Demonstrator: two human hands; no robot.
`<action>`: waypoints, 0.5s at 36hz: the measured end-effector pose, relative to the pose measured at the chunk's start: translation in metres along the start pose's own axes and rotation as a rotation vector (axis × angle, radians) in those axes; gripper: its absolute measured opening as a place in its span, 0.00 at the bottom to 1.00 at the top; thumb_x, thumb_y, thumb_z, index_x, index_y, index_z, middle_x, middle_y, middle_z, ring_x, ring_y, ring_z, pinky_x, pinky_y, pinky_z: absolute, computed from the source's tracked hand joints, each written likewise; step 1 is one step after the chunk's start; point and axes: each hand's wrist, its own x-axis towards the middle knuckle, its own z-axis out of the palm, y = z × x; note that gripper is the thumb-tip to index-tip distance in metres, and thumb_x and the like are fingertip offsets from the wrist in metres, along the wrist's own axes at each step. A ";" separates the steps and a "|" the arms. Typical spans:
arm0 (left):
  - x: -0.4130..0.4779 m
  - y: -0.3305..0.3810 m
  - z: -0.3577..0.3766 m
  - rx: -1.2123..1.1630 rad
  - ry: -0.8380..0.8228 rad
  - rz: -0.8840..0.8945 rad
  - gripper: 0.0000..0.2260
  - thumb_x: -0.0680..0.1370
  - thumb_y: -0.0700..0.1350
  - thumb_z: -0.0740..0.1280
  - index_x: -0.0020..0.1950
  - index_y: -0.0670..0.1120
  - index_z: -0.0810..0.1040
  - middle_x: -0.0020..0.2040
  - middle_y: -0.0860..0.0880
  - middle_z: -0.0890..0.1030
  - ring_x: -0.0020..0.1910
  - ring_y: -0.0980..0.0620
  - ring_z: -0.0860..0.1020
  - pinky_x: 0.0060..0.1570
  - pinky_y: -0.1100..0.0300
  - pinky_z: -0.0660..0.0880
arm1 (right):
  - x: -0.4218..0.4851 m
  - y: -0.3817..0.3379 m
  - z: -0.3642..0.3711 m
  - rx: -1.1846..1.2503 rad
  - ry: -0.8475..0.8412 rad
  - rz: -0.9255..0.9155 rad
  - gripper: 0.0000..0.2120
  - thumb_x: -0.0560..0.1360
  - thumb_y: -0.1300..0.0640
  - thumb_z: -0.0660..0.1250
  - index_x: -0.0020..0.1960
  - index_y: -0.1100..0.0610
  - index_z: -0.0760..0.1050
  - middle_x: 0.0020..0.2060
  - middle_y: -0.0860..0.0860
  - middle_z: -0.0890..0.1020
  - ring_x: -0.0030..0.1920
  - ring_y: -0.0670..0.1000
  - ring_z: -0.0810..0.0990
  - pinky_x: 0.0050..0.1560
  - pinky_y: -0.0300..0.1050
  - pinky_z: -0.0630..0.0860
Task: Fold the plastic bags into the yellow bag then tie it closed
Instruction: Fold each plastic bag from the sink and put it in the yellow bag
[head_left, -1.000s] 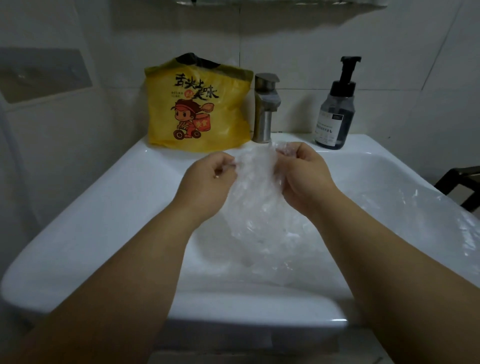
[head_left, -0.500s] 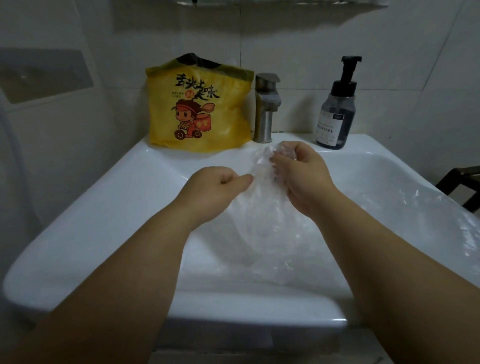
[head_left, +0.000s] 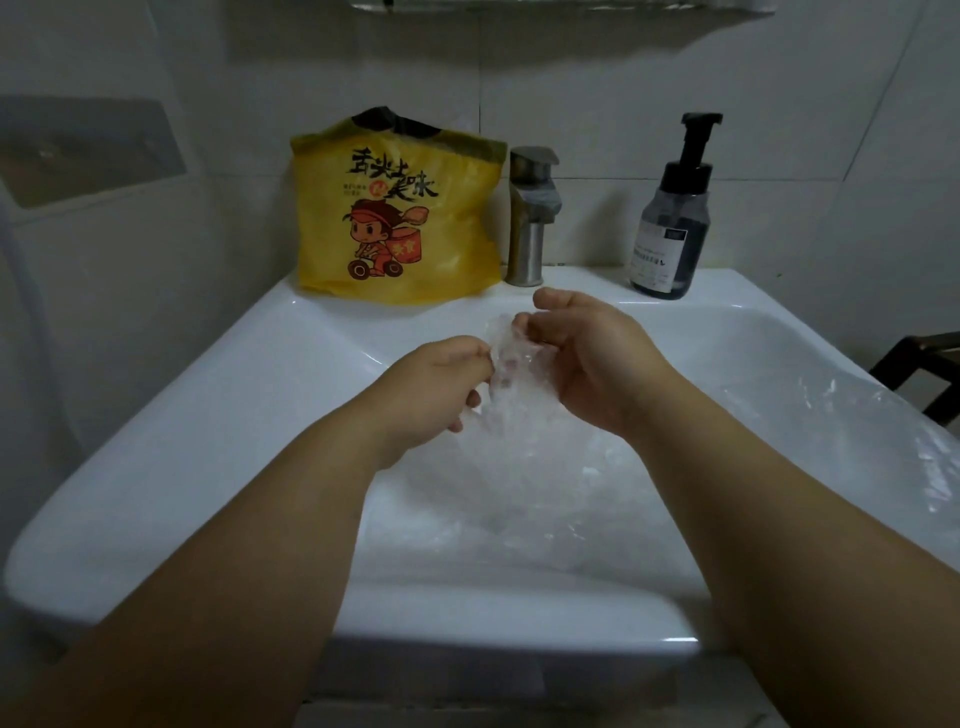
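Observation:
A clear plastic bag (head_left: 524, 441) hangs crumpled over the basin, gathered at its top between both hands. My left hand (head_left: 434, 387) pinches its upper left edge with curled fingers. My right hand (head_left: 592, 353) grips the bunched top from the right, fingers curled round the plastic. The yellow bag (head_left: 395, 208) with a cartoon print stands upright on the back ledge, left of the tap, with dark plastic showing at its open top. Another clear plastic bag (head_left: 883, 447) lies spread over the sink's right rim.
The white sink (head_left: 171, 452) fills the middle of the view. A metal tap (head_left: 530, 218) stands at the back centre. A dark pump bottle (head_left: 672, 223) sits on the ledge to its right. A dark chair edge (head_left: 919, 364) shows at far right.
Both hands have dropped lower over the basin and come closer together. The bag's top is bunched narrower than before, and the left hand now pinches it lower.

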 end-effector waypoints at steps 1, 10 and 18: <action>0.000 0.002 0.001 -0.036 -0.023 -0.011 0.11 0.82 0.48 0.58 0.49 0.47 0.80 0.46 0.51 0.79 0.44 0.52 0.76 0.40 0.62 0.72 | 0.001 0.002 -0.002 -0.067 0.004 -0.028 0.10 0.77 0.68 0.61 0.56 0.58 0.71 0.48 0.61 0.80 0.45 0.56 0.81 0.47 0.49 0.80; -0.004 -0.002 0.000 -0.046 -0.057 0.123 0.18 0.79 0.40 0.66 0.54 0.65 0.76 0.51 0.56 0.84 0.54 0.60 0.80 0.56 0.64 0.73 | -0.003 0.003 -0.005 -0.415 -0.058 -0.034 0.36 0.73 0.75 0.62 0.75 0.50 0.60 0.72 0.57 0.63 0.62 0.61 0.73 0.57 0.52 0.78; -0.005 -0.007 -0.002 0.063 -0.005 0.171 0.15 0.79 0.39 0.63 0.53 0.59 0.81 0.38 0.57 0.82 0.33 0.61 0.77 0.40 0.69 0.73 | -0.004 0.000 -0.003 -0.384 -0.012 0.005 0.20 0.73 0.75 0.56 0.64 0.71 0.70 0.55 0.69 0.77 0.54 0.65 0.79 0.55 0.52 0.79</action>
